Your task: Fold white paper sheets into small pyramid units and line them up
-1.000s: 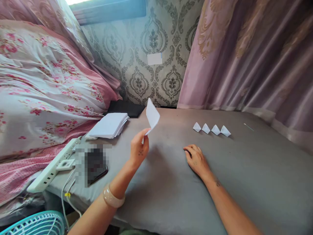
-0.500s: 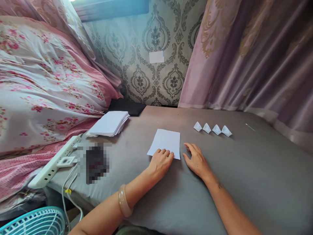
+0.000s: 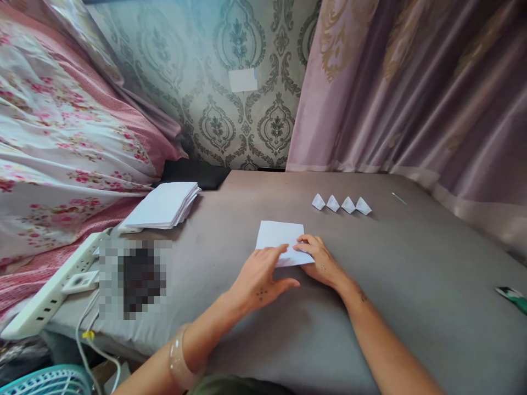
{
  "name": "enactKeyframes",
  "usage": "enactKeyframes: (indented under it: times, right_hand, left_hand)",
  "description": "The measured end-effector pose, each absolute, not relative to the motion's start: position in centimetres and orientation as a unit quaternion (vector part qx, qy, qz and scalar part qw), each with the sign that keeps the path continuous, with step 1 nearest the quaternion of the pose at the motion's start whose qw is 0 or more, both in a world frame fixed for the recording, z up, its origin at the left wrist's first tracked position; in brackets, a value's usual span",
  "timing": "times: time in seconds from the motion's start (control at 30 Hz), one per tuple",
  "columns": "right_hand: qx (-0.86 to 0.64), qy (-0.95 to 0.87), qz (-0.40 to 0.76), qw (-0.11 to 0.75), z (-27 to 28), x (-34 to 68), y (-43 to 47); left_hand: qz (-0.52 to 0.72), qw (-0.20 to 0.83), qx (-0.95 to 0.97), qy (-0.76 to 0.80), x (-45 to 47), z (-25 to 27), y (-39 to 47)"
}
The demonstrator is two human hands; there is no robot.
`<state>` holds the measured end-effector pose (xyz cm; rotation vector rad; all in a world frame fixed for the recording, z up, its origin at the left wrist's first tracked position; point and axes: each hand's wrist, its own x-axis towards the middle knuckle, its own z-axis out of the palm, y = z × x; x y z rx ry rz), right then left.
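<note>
While a white paper sheet (image 3: 280,233) is handled at the centre of the frame, four folded paper pieces (image 3: 332,203) are lined up right of centre.
Judging by their crisp points, those four seem finished; the sheet appears barely begun, being mostly flat with its near right corner raised, and the paper stack (image 3: 162,206) at left is left unfolded. The sheet's near left edge is touched by the left hand (image 3: 259,277), its thumb spread wide; the right edge is pinched narrowly by the right hand (image 3: 323,263). No brand or writing can be read on the wall card (image 3: 242,80) or the cut-off green object (image 3: 514,299) at the right edge.
</note>
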<state>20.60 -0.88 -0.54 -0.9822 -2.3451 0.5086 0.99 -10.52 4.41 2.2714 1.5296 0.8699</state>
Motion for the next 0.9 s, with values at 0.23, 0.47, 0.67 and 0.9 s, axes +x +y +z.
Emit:
enactKeyframes:
  times: [0.23, 0.47, 0.67, 0.9]
  right_hand:
    - [-0.503, -0.792, 0.211, 0.274, -0.3, 20.1, -0.7]
    - [-0.567, -0.756, 0.155, 0.287, -1.2, 20.0, -0.1]
    - [-0.583, -0.753, 0.105, 0.285, -1.7, 19.9, -0.1]
    - [-0.601, -0.752, 0.068, 0.261, -1.3, 19.6, -0.5]
  left_hand:
    - [0.459, 0.294, 0.593, 0.593, -4.3, 4.5, -8.4]
    - [0.393, 0.395, 0.535, 0.635, -5.2, 1.9, -5.5]
    - [0.329, 0.33, 0.57, 0.677, -4.5, 1.2, -3.7]
    - [0.224, 0.213, 0.612, 0.728, -3.7, 0.9, -3.7]
